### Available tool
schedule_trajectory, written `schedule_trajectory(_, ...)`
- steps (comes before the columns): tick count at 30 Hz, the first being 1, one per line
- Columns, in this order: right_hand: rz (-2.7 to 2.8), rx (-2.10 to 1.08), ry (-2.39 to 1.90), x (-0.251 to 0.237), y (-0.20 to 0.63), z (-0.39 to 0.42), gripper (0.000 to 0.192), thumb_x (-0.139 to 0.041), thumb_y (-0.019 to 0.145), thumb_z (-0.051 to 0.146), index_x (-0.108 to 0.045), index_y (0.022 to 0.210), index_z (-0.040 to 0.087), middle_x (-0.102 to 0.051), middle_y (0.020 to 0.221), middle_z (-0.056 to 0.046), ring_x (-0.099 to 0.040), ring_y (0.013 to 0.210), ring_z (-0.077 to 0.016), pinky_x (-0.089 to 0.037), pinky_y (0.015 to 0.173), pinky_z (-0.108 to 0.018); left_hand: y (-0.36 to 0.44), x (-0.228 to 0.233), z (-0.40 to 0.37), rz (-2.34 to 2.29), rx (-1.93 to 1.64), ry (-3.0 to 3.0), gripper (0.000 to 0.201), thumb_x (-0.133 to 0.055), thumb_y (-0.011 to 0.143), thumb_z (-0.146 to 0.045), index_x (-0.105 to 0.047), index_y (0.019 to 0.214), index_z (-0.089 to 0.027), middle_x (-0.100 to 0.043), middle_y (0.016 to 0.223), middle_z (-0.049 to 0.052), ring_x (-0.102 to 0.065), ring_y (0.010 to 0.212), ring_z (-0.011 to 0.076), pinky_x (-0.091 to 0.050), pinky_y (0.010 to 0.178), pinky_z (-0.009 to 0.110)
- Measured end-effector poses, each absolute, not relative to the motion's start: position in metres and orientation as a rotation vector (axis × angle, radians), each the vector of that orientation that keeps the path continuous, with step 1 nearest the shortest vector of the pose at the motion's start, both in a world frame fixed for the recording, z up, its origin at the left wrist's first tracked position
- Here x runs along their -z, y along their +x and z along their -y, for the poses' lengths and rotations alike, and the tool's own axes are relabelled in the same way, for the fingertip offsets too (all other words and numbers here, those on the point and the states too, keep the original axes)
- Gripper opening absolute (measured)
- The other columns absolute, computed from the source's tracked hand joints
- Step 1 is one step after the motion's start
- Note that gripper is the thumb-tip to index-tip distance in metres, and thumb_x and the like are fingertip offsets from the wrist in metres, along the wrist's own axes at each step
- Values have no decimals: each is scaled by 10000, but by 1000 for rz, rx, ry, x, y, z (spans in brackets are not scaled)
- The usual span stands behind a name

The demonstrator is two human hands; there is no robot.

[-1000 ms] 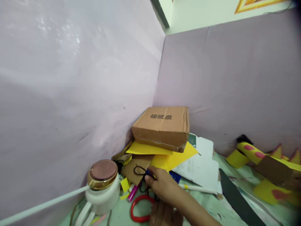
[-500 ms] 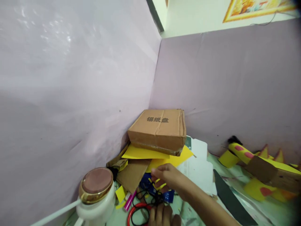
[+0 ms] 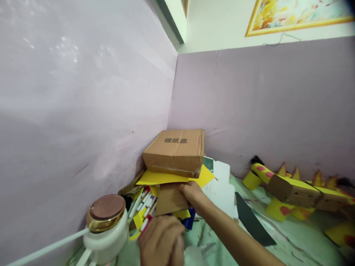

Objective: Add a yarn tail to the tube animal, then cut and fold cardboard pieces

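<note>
Left hand (image 3: 162, 240) at the near bottom edge, wrist cut off by the frame, fingers curled; whether it grips anything cannot be told, its underside is hidden. Just left of it, a white jar with a gold-rimmed copper lid (image 3: 107, 218), a white rod (image 3: 44, 248) running off toward the near left corner.

Right hand (image 3: 191, 193) reaches in from the near right, forearm across the table (image 3: 291, 240), thumb and fingers pinching the right edge of a brown cardboard piece (image 3: 170, 198). The piece is flat, plain brown, roughly rectangular, tilted up off the clutter; its near edge is hidden behind the left hand. It sits just beneath the yellow paper sheets (image 3: 163, 178) and right of a bunch of marker pens (image 3: 144, 205), partly buried. Blue item (image 3: 189, 221) below the piece, too covered to identify.

Behind, a closed cardboard box (image 3: 176, 151) with dark printed characters rests on the yellow sheets, jammed into the corner of the two lilac walls (image 3: 83, 92). Tight there, little room left or far. White papers (image 3: 220, 184) and a dark strip (image 3: 251, 223) right of the arm. Open table space only near right. Far right, yellow and brown craft pieces with pink spots (image 3: 288, 190), blurred, cut off at the edge.
</note>
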State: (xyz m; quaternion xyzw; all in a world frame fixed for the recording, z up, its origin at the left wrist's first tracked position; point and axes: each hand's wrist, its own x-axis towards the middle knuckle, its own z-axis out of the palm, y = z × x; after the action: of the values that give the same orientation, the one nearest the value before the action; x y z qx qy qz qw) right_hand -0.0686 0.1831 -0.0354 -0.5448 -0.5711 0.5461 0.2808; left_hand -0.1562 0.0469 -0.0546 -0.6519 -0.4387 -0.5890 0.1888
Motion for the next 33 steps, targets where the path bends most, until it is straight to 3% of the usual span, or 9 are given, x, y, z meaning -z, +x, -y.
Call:
schedule_trajectory(2,1468,-1450,-1522,26,-46,-175,121,-512,662,195,-549,770,155,-602,694,-63,-596,667,-201,-452,509,-260,-169,53,-48,1278,1685,-1894,231,-469,774,-68,-582,930,-195,-679,853,48,-643,809,161,-499,742,261)
schedule_trajectory(6,1371,-1507,-1590,11,2,-142,52,-509,681,197,-543,710,171,-582,644,-27,-575,602,-165,-444,516,-258,-169,63,-56,1509,1842,-1909,162,-480,822,-178,-631,880,-184,-670,894,63,-628,866,179,-499,776,279)
schedule_trajectory(12,1292,-1631,-1454,21,50,-90,221,-598,680,372,-576,780,177,-613,725,-24,-565,642,-149,-432,561,-251,-139,68,-52,2299,2386,-2049,386,-551,777,-461,-563,1010,-153,-655,707,31,-616,599,183,-475,502,259)
schedule_trajectory(15,1332,-1723,-1313,31,44,-83,353,-626,640,483,-592,811,175,-623,742,-27,-573,638,-151,-420,542,-244,-137,64,-53,2413,2764,-2195,503,-664,680,-429,-493,1063,-151,-677,730,36,-645,653,207,-512,588,301)
schedule_trajectory(18,1358,-1597,-1399,31,30,-99,373,-644,634,470,-594,798,139,-613,729,-52,-570,608,-163,-436,541,-273,-151,64,-64,2512,2918,-1847,541,-687,631,-338,-472,1088,-146,-698,813,67,-667,724,240,-532,657,356)
schedule_trajectory(23,1279,-1278,-1391,-4,25,-148,598,-639,716,441,-418,1201,170,-524,1188,-130,-529,1039,-225,-434,824,-321,-183,89,-88,2532,2204,-1568,525,-546,671,-260,-496,1166,-91,-612,1142,184,-576,1064,330,-452,901,488)
schedule_trajectory(27,1237,-1385,-1380,-41,27,-189,760,-581,684,649,-387,1262,195,-369,1353,-186,-442,1163,-337,-419,862,-492,-188,121,-88,2118,1437,-1805,683,-513,775,-315,-295,1362,-43,-369,1375,260,-343,1275,388,-346,992,561)
schedule_trajectory(30,1230,-1496,-1378,-56,19,-221,903,-618,581,720,-361,1307,249,-226,1442,-192,-333,1236,-437,-354,862,-625,-185,128,-84,1892,1200,-1867,703,-471,834,-281,-125,1427,-127,-333,1385,238,-326,1280,381,-367,962,584)
schedule_trajectory(33,1208,-1598,-1389,-63,3,-249,1007,-663,514,719,-309,1335,257,-128,1470,-213,-233,1269,-500,-271,847,-711,-182,123,-82,1845,1173,-1885,684,-435,856,-247,-72,1430,-170,-333,1367,214,-352,1257,361,-394,943,569)
